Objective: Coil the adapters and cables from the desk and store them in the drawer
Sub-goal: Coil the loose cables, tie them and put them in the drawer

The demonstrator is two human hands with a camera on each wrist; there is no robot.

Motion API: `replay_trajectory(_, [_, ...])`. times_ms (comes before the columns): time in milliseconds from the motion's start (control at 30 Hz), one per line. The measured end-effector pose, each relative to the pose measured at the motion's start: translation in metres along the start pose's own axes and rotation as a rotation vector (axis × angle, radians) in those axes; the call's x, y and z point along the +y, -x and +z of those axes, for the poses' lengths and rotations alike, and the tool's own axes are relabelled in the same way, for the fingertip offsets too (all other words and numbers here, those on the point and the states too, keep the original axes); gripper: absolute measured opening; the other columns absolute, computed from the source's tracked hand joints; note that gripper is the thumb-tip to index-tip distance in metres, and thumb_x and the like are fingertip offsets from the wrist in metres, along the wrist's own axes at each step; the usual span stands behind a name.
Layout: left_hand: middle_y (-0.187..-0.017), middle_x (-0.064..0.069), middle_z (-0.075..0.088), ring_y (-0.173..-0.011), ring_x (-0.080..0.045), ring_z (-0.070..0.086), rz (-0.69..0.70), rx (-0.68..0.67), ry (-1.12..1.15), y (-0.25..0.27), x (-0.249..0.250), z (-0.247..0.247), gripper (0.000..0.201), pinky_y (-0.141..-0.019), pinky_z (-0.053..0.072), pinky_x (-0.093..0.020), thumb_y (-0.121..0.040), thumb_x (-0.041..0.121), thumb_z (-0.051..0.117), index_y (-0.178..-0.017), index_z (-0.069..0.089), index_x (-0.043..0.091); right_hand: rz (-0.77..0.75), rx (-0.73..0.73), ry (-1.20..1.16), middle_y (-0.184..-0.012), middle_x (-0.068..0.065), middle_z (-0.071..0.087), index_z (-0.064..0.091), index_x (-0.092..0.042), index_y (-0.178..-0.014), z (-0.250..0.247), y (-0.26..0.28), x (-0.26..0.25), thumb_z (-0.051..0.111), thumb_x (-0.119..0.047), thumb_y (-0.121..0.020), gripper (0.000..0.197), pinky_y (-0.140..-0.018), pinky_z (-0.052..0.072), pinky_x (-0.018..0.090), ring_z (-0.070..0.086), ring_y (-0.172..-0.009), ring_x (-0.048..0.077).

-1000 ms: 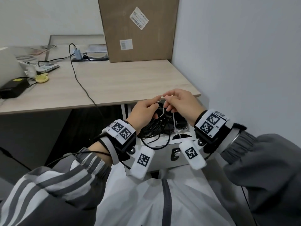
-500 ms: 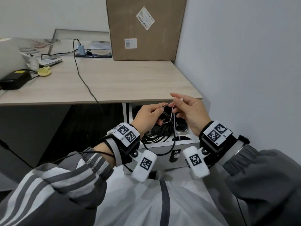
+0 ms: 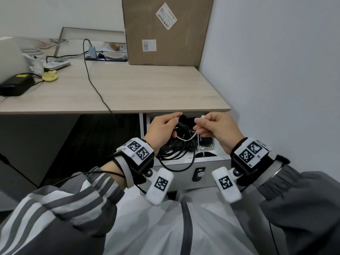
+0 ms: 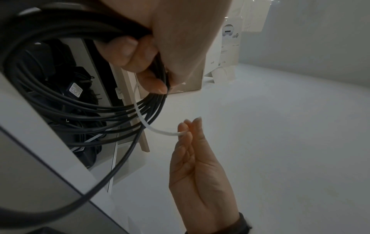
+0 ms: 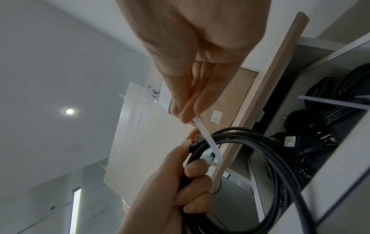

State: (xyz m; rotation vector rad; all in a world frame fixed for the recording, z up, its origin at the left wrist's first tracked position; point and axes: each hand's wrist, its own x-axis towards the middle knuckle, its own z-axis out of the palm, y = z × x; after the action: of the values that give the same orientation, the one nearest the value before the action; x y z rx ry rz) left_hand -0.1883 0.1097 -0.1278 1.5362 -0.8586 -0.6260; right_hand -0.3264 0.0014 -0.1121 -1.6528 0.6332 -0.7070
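Observation:
My left hand (image 3: 161,128) grips a coil of black cable (image 3: 176,151) above the open white drawer (image 3: 207,162) under the desk edge; its loops hang over the drawer front. In the left wrist view the curled fingers (image 4: 138,52) close round the black cable (image 4: 80,110). A thin white tie strip (image 3: 185,138) runs from the bundle to my right hand (image 3: 211,126), which pinches its end between thumb and fingertips. The right wrist view shows the white tie strip (image 5: 208,139) crossing the black cable (image 5: 250,142). Other black cables and adapters (image 5: 312,139) lie inside the drawer.
On the wooden desk (image 3: 138,89) lie a black power brick (image 3: 16,85) at the far left, a black cord (image 3: 95,85) trailing over the front edge, and a power strip (image 3: 104,57). A cardboard box (image 3: 165,32) stands at the back. A wall (image 3: 276,70) is on the right.
My hands have moved apart: the right one has drawn the white tie's end to the right, away from the left hand, which still holds the coil over the drawer.

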Motion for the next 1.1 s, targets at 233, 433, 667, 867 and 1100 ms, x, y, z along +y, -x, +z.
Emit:
replay_trajectory(233, [-0.058,-0.003,0.047,-0.034,-0.002,0.034,-0.046,0.007,0.052,-0.002,-0.004,-0.003,0.030,-0.035,0.023,-0.016,-0.101,0.023,0.043,-0.125,0.062,0.026,0.038,-0.007,-0.120,-0.077,0.011,0.073,0.056,-0.007,-0.081,0.002,0.003,0.005,0.061,-0.016,-0.091,0.015,-0.058,0.056,0.019,0.072,-0.068,0.017])
replay_trajectory(433, [-0.058,-0.002,0.048,-0.035,-0.003,0.032,-0.074,-0.001,0.060,-0.004,-0.007,-0.002,0.031,-0.037,0.023,-0.017,-0.101,0.025,0.044,-0.125,0.062,0.028,-0.010,-0.006,-0.080,-0.084,0.011,0.074,0.070,-0.008,-0.087,0.003,0.007,0.009,0.064,-0.003,-0.087,0.007,-0.069,0.057,0.019,0.072,-0.076,0.015])
replay_trajectory(667, [-0.057,0.002,0.047,-0.038,-0.005,0.030,-0.133,0.016,0.101,-0.004,-0.013,-0.005,0.029,-0.041,0.023,-0.020,-0.101,0.030,0.043,-0.126,0.056,0.034,0.005,0.107,0.069,-0.081,0.013,0.072,0.069,-0.007,-0.085,-0.008,0.005,0.009,0.065,-0.005,-0.088,0.005,-0.063,0.056,0.019,0.071,-0.070,0.014])
replay_trajectory(867, [-0.058,0.000,0.046,-0.038,-0.006,0.028,-0.177,0.046,0.158,-0.009,-0.017,-0.002,0.024,-0.041,0.022,-0.020,-0.100,0.030,0.041,-0.081,0.051,0.020,0.081,0.203,0.074,-0.078,0.012,0.070,0.063,-0.007,-0.081,-0.011,0.005,0.016,0.063,-0.004,-0.088,0.008,-0.060,0.056,0.019,0.069,-0.064,0.013])
replay_trajectory(1100, [-0.046,0.004,0.046,-0.035,-0.007,0.028,-0.318,0.128,0.279,-0.012,-0.018,-0.012,0.025,-0.038,0.021,-0.019,-0.100,0.031,0.044,-0.080,0.048,0.016,0.048,-0.067,0.204,-0.073,0.008,0.070,0.074,-0.013,-0.086,-0.016,0.014,0.011,0.068,-0.006,-0.085,0.009,-0.064,0.056,0.020,0.063,-0.060,0.010])
